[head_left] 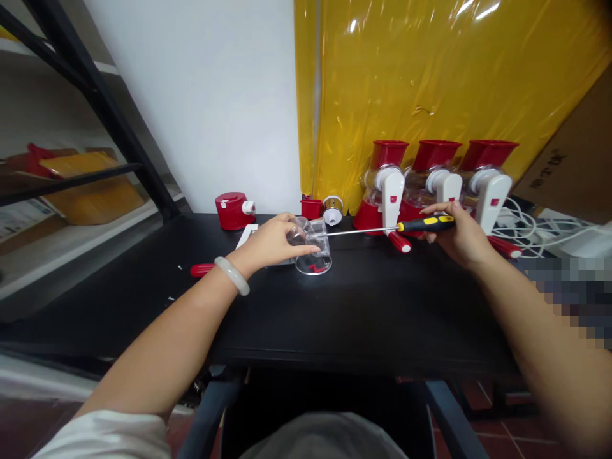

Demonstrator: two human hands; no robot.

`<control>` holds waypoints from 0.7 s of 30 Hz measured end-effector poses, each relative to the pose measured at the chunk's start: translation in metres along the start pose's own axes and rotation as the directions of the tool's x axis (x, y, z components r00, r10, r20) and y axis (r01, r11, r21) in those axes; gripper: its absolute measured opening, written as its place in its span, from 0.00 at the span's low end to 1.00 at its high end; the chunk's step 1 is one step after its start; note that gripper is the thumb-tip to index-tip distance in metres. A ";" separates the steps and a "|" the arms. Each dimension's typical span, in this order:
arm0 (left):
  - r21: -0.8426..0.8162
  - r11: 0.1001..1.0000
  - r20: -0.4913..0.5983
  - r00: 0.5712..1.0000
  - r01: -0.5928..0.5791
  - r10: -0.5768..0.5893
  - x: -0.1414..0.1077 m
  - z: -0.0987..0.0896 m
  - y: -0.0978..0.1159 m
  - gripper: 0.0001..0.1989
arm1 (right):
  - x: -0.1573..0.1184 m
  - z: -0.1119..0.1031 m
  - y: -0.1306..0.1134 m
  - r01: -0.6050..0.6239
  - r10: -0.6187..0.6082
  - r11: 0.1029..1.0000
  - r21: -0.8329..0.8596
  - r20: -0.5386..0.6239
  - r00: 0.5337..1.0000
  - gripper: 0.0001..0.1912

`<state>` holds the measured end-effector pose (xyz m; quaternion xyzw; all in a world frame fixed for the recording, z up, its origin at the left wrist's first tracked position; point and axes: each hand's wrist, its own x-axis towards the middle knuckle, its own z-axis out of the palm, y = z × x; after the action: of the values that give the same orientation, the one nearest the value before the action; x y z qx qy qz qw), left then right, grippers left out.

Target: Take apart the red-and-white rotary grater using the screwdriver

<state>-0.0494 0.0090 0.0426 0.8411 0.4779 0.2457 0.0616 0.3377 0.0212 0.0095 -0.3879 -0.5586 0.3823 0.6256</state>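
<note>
Near the middle of the black table, my left hand [273, 241] is closed on a clear plastic part [315, 239], thumb and fingers around its left side. My right hand [459, 236] grips a screwdriver [425, 224] with a black and yellow handle. The long metal shaft points left, and its tip meets the right side of the clear part. Under my left hand and wrist lies a white crank, partly hidden, with a red handle [203, 270] sticking out at the left.
A red base [233, 210] stands at the back left. Behind the clear part are a small red piece [311, 208] and a metal drum [333, 210]. Three red and white rotary graters [392, 191] line the back right, beside white cables [540, 233]. Shelves [95, 236] stand left.
</note>
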 end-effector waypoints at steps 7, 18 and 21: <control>0.006 1.000 0.010 1.000 0.007 -0.007 0.000 -0.002 0.002 0.27 | -0.003 -0.001 -0.002 -0.003 0.001 0.995 -0.103 -0.018 1.000 0.12; 0.014 1.000 0.011 1.000 0.010 -0.010 -0.001 -0.001 0.002 0.28 | -0.001 0.002 -0.005 -0.021 0.021 0.998 0.068 0.006 1.000 0.12; 0.019 1.000 0.013 1.000 0.022 -0.022 0.000 -0.001 0.001 0.28 | 0.001 -0.001 -0.002 -0.012 0.012 1.000 -0.001 0.015 1.000 0.23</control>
<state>-0.0495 0.0081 0.0435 0.8380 0.4890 0.2348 0.0594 0.3390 0.0214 0.0113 -0.3888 -0.5611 0.3885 0.6190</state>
